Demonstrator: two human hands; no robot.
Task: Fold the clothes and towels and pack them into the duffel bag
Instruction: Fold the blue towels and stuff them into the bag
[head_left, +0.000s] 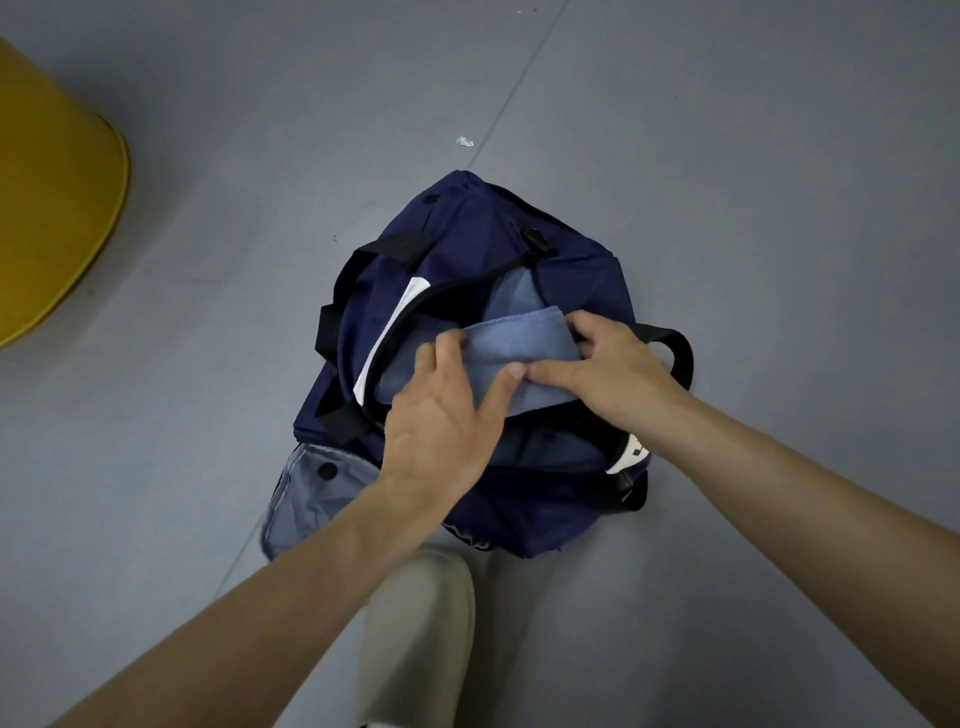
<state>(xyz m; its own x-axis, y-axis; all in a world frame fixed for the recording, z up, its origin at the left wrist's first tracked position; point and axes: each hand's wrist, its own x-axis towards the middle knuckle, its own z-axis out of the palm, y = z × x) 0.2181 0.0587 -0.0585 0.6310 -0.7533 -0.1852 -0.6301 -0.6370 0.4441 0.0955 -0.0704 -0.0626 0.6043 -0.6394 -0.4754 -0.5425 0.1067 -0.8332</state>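
towel (519, 358): centre frame, in open duffel bag (467, 228) mouth | left hand (441, 415), right hand (608, 364): I grip its two ends | handling: I judge it soft, light, floppy; hold folded ends

Navy bag (467, 228) with black straps (400, 244) and white trim; light blue towel (519, 348); grey floor (727, 156); yellow object (52, 182) upper left.

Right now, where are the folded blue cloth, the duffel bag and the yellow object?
folded blue cloth (519, 345): head view, on its top face between the two hands.
duffel bag (467, 218): head view, on its navy far end panel.
yellow object (52, 197): head view, on its curved side.
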